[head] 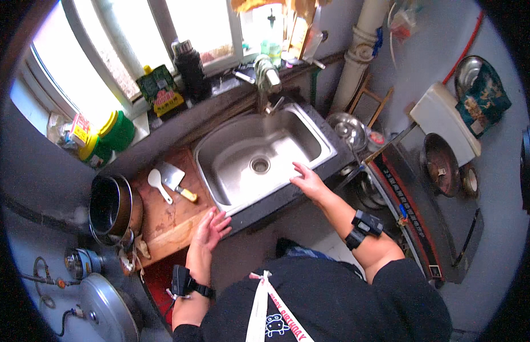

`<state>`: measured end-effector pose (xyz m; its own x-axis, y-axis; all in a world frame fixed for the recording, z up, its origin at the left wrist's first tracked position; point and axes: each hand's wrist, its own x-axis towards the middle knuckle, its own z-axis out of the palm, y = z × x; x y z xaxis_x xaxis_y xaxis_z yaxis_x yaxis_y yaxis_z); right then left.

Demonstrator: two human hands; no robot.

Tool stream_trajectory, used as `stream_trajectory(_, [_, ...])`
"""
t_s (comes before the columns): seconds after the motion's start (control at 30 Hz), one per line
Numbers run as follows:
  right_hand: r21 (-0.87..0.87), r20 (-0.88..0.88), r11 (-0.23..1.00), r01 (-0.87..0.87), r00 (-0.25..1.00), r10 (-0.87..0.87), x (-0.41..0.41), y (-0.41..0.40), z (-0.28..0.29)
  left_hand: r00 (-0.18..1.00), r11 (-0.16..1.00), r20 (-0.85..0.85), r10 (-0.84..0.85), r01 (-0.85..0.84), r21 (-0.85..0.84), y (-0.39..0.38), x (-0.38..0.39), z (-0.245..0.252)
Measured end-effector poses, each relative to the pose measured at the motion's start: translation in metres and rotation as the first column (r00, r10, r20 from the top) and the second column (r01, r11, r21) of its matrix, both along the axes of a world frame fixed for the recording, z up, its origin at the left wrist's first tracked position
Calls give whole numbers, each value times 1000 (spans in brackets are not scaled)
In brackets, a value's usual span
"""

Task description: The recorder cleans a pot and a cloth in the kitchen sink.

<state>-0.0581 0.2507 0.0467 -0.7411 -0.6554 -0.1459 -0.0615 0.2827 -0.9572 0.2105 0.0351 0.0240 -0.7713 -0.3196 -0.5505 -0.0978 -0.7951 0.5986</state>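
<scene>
My left hand (pixel 211 228) is empty, palm turned up with its fingers spread, by the front left corner of the stainless steel sink (pixel 230 171). Over the sink's front rim is my right hand (pixel 308 181), also holding nothing, its fingers apart. The faucet (pixel 273 79), wrapped in cloth or plastic, stands behind the basin. On the wooden board (pixel 162 222) left of the sink lie a white spoon or rice paddle (pixel 159 184) and a cleaver (pixel 174 176) with a yellowish handle, side by side.
Nested dark pots (pixel 113 207) stand at the board's left end. A dark bottle (pixel 189 68), a green-and-yellow pouch (pixel 161 92) and green tubs (pixel 115 132) line the windowsill. Metal bowls (pixel 348 130) sit right of the sink, near a dark pan (pixel 440 164) and a white cutting board (pixel 442 115).
</scene>
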Motion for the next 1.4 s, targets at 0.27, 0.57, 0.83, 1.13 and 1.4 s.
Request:
stream_trajectory(0.27, [-229,-5,973,-15,1000,14,-40,9,76,999,1000,-39,-20,20,-1,1,-1,-12])
stream_trajectory(0.57, [-543,-184,822,-171,979,82,-114,-35,210,988,984,-58,142,-148,-99,0,-34,45])
stream_trajectory(0.83, [-685,-460,701,-201,865,-201,-180,-67,320,987,967,-56,150,-158,-201,6,-76,84])
stream_trajectory(1.13, [-634,-673,772,45,461,-579,-252,-101,357,987,972,-57,152,-160,-174,22,-87,101])
stream_trajectory(1.4, [-490,-701,825,283,435,-565,-268,-123,366,988,967,-66,136,-147,-209,28,-93,112])
